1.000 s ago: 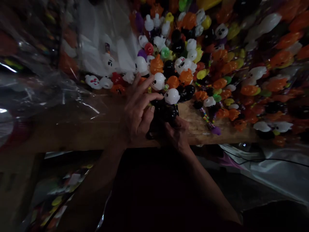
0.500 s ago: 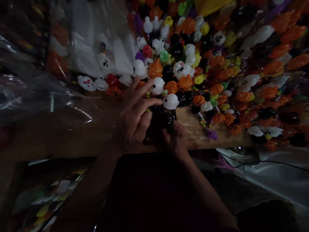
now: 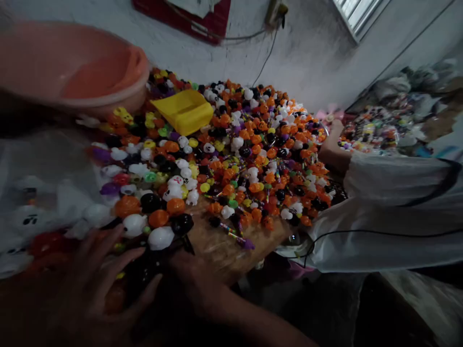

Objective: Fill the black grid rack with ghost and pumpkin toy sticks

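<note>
My left hand [image 3: 108, 274] is at the lower left with its fingers spread. Its fingertips reach beside a white ghost-shaped piece [image 3: 134, 225] and over dark, glossy black pieces [image 3: 144, 270]. My right hand [image 3: 193, 272] comes in from the lower right beside those black pieces; its fingers are lost in shadow and blur. Just above my hands are another white piece [image 3: 161, 238], a shiny black piece [image 3: 182, 223] and an orange piece [image 3: 158, 218]. Whether my right hand grips anything is hidden.
A large heap of small toys [image 3: 253, 149] covers the wooden table [image 3: 217, 246]. A yellow scoop [image 3: 188, 113] lies on the heap, near a pink basin [image 3: 104, 99]. At right, another person's arm [image 3: 331, 147] reaches over the heap. A black cable [image 3: 361, 233] crosses in front of white cloth.
The view has swung up and to the right, bringing the basin, wall and other person into sight. My hands now appear lower and further left. My left fingers look more spread.
</note>
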Motion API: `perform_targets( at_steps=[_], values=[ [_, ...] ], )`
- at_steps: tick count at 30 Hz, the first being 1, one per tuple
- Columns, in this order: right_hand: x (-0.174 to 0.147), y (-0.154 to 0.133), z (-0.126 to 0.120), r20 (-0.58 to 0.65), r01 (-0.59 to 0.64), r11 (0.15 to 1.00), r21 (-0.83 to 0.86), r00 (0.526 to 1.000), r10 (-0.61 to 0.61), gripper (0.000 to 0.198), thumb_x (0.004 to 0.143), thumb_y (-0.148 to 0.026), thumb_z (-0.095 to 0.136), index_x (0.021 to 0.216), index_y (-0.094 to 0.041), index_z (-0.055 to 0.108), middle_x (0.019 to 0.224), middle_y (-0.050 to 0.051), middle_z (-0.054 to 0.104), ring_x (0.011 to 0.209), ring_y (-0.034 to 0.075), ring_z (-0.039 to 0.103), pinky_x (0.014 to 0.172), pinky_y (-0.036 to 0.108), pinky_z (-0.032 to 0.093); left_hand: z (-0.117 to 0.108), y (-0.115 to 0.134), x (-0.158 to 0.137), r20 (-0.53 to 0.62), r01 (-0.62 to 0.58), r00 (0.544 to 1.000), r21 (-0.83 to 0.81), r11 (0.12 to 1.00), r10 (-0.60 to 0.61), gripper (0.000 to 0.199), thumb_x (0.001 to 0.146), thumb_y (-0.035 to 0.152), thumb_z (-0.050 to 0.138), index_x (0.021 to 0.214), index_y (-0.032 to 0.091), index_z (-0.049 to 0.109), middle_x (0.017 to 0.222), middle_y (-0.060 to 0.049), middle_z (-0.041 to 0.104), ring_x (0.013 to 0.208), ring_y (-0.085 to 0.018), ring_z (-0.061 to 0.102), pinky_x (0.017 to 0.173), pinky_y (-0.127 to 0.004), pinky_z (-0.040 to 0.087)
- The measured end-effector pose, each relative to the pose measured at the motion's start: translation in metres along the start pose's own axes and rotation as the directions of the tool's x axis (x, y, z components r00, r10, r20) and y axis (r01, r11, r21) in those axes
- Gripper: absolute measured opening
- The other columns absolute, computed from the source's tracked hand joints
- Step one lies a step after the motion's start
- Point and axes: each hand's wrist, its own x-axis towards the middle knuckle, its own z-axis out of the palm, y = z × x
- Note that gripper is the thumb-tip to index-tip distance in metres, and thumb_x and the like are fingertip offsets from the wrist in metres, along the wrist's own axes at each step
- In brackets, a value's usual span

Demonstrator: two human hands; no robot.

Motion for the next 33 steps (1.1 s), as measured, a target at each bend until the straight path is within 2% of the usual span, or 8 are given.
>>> perform_targets(
  at_steps=[3,6,9,12,18,26,29,33],
  values=[
    [0.023,0.027,-0.072,-0.052,-0.036,0.997,0.069,0.998,0.039,0.03,0.087,-0.022,0.061,0.114,-0.033,0.068,0.104,-0.002,0.079,0.084,0.02,0.075,0.071,0.029,0.064,-0.006,-0.002,0.0,0.04,-0.071,0.997,0.028,0.997,0.07,0.083,0.082,0.031,0.075,0.156,0.045,0.041,0.163,0.012,0.039,0.152,-0.033,0.041,0.13,-0.054,0.033],
    [0.073,0.077,-0.144,-0.313,-0.172,0.93,-0.325,0.948,0.066,0.025,0.099,-0.023,0.048,0.108,-0.026,0.071,0.104,0.007,0.076,0.095,0.023,0.072,0.086,0.037,0.059,-0.007,0.001,0.001,0.064,0.016,0.998,0.016,1.0,-0.017,0.077,0.085,0.033,0.073,0.154,0.048,0.042,0.163,0.014,0.038,0.153,-0.032,0.038,0.13,-0.056,0.031],
    [0.124,0.129,-0.182,-0.309,-0.271,0.721,-0.637,0.947,0.083,0.036,0.095,-0.026,0.054,0.13,-0.022,0.065,0.14,0.015,0.064,0.125,0.033,0.057,0.105,0.053,0.047,-0.004,0.01,0.008,0.053,0.031,0.998,-0.039,0.999,-0.029,0.072,0.08,0.037,0.076,0.146,0.051,0.053,0.159,0.015,0.045,0.155,-0.036,0.034,0.131,-0.06,0.029],
    [0.157,0.168,-0.184,-0.187,-0.215,0.647,-0.731,0.976,0.113,0.042,0.094,-0.022,0.053,0.135,-0.022,0.063,0.145,0.014,0.061,0.135,0.036,0.048,0.113,0.064,0.034,-0.004,0.017,0.017,0.068,-0.011,0.998,-0.071,0.997,0.015,0.07,0.067,0.044,0.083,0.134,0.051,0.063,0.152,0.013,0.055,0.156,-0.04,0.03,0.128,-0.064,0.035],
    [0.188,0.202,-0.171,-0.054,0.005,0.77,-0.638,0.997,-0.051,0.038,0.103,-0.019,0.039,0.127,-0.021,0.069,0.123,0.015,0.073,0.125,0.03,0.053,0.111,0.064,0.025,-0.019,0.015,0.018,0.155,-0.013,0.988,0.026,1.0,0.009,0.065,0.062,0.046,0.086,0.125,0.048,0.069,0.149,0.011,0.058,0.156,-0.042,0.03,0.125,-0.066,0.04],
    [0.167,0.151,-0.147,0.103,0.06,0.699,-0.713,0.995,0.019,0.045,0.099,-0.013,0.043,0.138,-0.022,0.063,0.129,0.013,0.071,0.124,0.03,0.054,0.12,0.065,0.02,-0.017,0.005,0.006,0.197,-0.052,0.98,0.094,0.994,0.032,0.036,0.083,0.023,0.072,0.116,0.035,0.07,0.168,0.008,0.033,0.154,-0.04,0.034,0.126,-0.067,0.036],
    [0.152,0.138,-0.135,0.182,0.113,0.716,-0.688,0.983,0.02,0.052,0.098,-0.009,0.04,0.146,-0.022,0.057,0.14,0.013,0.065,0.128,0.029,0.053,0.122,0.06,0.019,-0.016,0.005,0.003,0.185,-0.045,0.982,0.096,0.994,0.026,0.028,0.085,0.026,0.072,0.112,0.034,0.071,0.167,0.007,0.037,0.153,-0.04,0.036,0.128,-0.063,0.035],
    [0.16,0.147,-0.166,0.024,-0.027,0.693,-0.72,0.998,0.065,0.052,0.099,-0.01,0.034,0.144,-0.021,0.058,0.141,0.013,0.063,0.125,0.027,0.055,0.119,0.052,0.026,-0.014,0.004,0.002,0.172,-0.021,0.985,0.094,0.995,0.005,0.022,0.091,0.029,0.065,0.111,0.03,0.071,0.167,0.002,0.038,0.154,-0.037,0.035,0.13,-0.057,0.033]
  ],
)
